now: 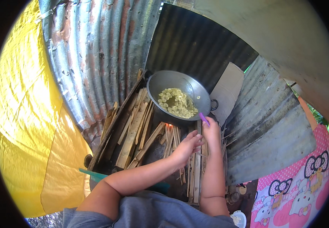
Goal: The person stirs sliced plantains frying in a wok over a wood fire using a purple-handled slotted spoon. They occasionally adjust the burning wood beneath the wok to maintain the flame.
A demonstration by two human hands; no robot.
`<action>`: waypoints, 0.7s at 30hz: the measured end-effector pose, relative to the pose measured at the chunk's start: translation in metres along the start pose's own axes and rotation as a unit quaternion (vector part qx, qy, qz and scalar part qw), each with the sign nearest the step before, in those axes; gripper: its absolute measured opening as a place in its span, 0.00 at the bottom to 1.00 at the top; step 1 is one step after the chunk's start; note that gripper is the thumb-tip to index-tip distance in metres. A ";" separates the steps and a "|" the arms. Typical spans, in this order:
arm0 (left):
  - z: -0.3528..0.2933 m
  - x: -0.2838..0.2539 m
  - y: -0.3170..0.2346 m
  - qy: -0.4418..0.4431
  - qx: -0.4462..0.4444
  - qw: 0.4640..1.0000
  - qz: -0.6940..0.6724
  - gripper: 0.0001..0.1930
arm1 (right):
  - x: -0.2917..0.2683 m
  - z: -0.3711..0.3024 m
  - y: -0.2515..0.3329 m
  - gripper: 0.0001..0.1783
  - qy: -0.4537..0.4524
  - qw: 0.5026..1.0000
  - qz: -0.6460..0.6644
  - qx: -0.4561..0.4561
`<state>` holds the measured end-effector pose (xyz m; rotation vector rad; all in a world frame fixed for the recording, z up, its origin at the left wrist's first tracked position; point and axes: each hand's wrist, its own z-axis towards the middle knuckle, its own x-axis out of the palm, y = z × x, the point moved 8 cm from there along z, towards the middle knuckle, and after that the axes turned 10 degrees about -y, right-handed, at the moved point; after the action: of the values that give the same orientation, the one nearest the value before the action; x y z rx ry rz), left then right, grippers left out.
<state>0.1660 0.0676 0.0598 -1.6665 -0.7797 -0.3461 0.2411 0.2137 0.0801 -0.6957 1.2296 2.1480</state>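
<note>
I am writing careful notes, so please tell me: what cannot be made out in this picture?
Head view:
Lower part of the purple handle: hidden inside the right hand.
Kind of pale slices: too small to tell.
Space beneath the pan: hidden by the pan.
White bowl: cut off by the lower edge.

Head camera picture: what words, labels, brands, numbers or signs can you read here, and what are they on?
None: no readable text shows anywhere in this view.
Pink cloth: bows and cartoon animals; any lettering among them is too small to read.
Cardboard sheet: no readable marks.
Metal pan: no label visible.
Purple handle in the right hand: no readable marking.
</note>
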 end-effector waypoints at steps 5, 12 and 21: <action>0.006 -0.010 -0.008 -0.024 0.018 1.000 -0.005 0.34 | -0.015 0.031 -0.007 0.16 -0.046 0.997 0.057 -0.013; 0.004 -0.012 -0.009 -0.024 0.025 0.999 -0.001 0.34 | 0.018 0.029 0.005 0.17 -0.045 0.998 -0.051 -0.016; 0.003 -0.016 -0.016 -0.034 0.034 0.999 -0.018 0.35 | -0.019 0.039 0.011 0.16 -0.080 0.994 -0.028 -0.061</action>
<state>0.1432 0.0664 0.0609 -1.6085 -0.8644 -0.2871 0.2410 0.2388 0.1170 -0.5881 0.9902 2.2001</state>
